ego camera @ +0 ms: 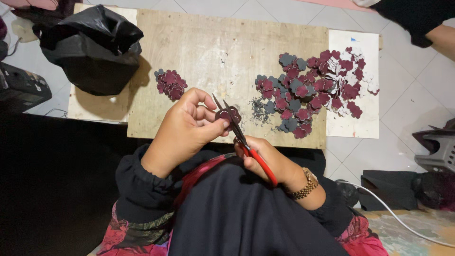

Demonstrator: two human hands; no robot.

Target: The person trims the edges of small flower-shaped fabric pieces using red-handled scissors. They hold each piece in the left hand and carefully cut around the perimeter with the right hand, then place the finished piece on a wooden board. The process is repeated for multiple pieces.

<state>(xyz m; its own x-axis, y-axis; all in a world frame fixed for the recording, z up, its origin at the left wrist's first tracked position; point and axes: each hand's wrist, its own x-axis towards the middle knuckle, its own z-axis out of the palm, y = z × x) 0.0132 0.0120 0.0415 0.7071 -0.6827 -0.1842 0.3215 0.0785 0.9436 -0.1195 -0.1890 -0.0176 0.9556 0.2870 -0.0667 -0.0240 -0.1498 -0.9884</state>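
Head view: the left hand (182,130) pinches a small maroon flower cutout (228,115) between thumb and fingertips, held above the front edge of the wooden board (208,42). The right hand (270,159) is closed around the red handles of the scissors (239,132), blades parted at the cutout. The cutout appears light, thin and bendable (likely foam or felt); hold it by its rim. A small pile (171,84) lies left, a large pile (317,85) right.
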